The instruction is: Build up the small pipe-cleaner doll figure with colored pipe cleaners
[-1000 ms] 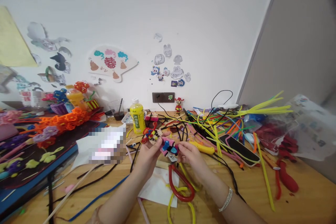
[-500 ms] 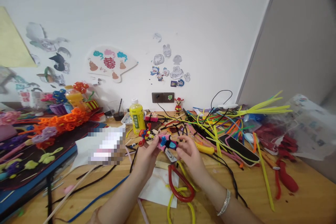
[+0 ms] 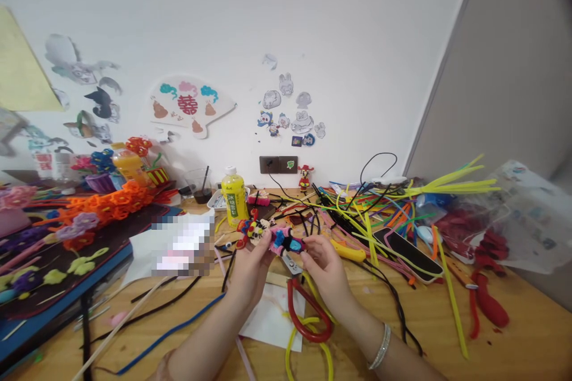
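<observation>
A small pipe-cleaner doll, with a pink, black and blue body and a colourful head at the left, lies sideways between my hands above the table. My left hand grips it near the head, thumb on top. At its right end, my right hand pinches the tip with thumb and forefinger. Just below the doll lie scissors with red handles, their blades partly hidden. Under these are a white paper sheet and a looped yellow pipe cleaner.
A yellow drink bottle stands behind my left hand. To the right lie a black phone-like slab, yellow-handled pliers and tangled pipe cleaners. A red-hatted figurine stands by the wall. Orange pipe-cleaner flowers fill the left.
The fingers of my right hand have come together on the doll's right end; before, they were more spread around it. My left hand keeps its grip.
</observation>
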Demonstrator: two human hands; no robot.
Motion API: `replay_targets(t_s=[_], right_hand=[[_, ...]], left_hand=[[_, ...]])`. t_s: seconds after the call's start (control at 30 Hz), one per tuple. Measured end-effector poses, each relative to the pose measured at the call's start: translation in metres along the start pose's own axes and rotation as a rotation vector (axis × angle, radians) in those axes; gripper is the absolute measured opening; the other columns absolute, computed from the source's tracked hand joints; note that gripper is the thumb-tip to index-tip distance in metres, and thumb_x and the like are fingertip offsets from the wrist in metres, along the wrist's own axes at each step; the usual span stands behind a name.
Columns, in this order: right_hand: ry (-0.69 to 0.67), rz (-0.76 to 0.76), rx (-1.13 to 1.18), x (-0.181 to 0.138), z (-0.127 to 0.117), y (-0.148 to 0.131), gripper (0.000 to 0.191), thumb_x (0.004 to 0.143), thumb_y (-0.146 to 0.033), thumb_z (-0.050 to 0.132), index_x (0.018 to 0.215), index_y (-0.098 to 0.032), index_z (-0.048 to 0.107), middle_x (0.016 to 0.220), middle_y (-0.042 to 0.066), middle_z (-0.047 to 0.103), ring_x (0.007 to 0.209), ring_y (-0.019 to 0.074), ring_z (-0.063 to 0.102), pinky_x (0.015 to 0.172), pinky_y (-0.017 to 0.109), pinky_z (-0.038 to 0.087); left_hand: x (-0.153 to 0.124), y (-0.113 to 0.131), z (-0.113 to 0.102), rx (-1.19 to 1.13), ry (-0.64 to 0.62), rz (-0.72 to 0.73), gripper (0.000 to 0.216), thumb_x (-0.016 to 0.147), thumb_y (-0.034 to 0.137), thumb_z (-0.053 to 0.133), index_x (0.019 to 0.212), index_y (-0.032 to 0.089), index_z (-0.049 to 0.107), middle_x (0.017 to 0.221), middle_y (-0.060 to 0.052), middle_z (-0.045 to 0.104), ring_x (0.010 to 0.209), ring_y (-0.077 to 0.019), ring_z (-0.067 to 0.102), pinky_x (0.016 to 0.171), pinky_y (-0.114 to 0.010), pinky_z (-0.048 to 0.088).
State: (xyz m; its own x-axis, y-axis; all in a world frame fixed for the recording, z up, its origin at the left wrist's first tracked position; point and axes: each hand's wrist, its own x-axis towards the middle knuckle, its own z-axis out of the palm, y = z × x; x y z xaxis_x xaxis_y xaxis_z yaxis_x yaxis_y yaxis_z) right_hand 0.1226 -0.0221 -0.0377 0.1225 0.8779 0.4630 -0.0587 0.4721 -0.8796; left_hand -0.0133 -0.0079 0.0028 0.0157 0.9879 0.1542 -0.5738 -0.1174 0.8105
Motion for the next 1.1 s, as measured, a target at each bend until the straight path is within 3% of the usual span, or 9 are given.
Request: replay_targets(t_s=[0.37,0.8,1.1], right_hand=[[0.021,0.043,0.002,0.0007,0.0011,-0.0037,0.019,0.074,-0.027,0.058,0.091,-0.021,0.053,0.084,0.002,0.062,0.073,0.0152,0.058,0.064,0.027,0.047],[0.005,0.033,-0.014,-0.0006,-0.0007,-0.0005,0.022,0.075,-0.028,0.058,0.096,-0.021,0.055,0.093,0.005,0.064,0.082,0.0176,0.060,0.070,0.029,0.048],[0.003,0.058,-0.010,-0.0005,0.0009,0.0010,0.019,0.076,-0.024,0.055,0.095,-0.021,0.054,0.088,0.004,0.063,0.079,0.0165,0.059,0.067,0.028,0.047]], left_hand=[[-0.0012,0.0001,0.0000,0.011,-0.029,0.002,0.026,0.070,0.031,0.067,0.091,0.016,0.064,0.092,-0.007,0.069,0.096,-0.0205,0.061,0.081,-0.029,0.047],[0.0003,-0.0004,0.0007,-0.014,0.005,0.015,0.024,0.068,0.030,0.068,0.087,0.015,0.065,0.092,-0.007,0.069,0.094,-0.0217,0.062,0.079,-0.031,0.048],[0.0010,-0.0022,-0.0016,0.010,-0.018,0.001,0.022,0.072,0.030,0.065,0.088,0.016,0.064,0.094,-0.008,0.069,0.097,-0.0223,0.061,0.079,-0.031,0.049]])
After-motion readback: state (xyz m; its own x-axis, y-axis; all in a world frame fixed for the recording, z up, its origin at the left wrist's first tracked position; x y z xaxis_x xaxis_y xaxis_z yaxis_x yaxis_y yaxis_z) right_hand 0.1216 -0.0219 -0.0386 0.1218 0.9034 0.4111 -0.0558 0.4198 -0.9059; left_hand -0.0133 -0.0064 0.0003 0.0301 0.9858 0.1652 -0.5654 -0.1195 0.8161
